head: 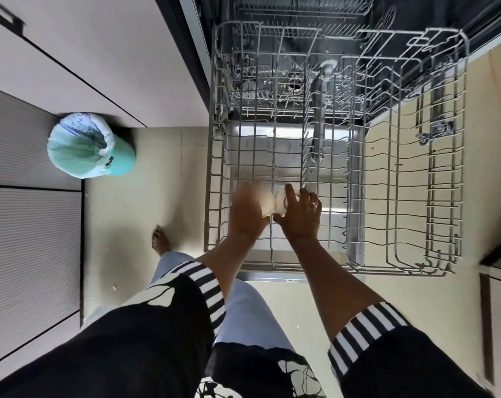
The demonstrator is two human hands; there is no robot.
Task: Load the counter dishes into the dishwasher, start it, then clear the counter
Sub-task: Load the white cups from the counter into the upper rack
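The dishwasher stands open with its grey wire rack (387, 196) pulled out over the lowered door. Both my hands are inside the rack's front left part. My left hand (248, 209) grips a cream-coloured cup or small bowl (268, 201), blurred by motion. My right hand (301, 211) holds a white cup or small bowl (285, 198) right beside it; the two dishes touch or nearly touch. Most of each dish is hidden by my fingers. The rest of the rack holds no dishes.
A mint-green waste bin (91, 146) with a white liner stands on the floor to the left. Beige cabinet fronts (85, 67) run along the upper left. My bare foot (160, 241) is on the tiled floor left of the rack. A dark cabinet edge (496, 259) sits at the right.
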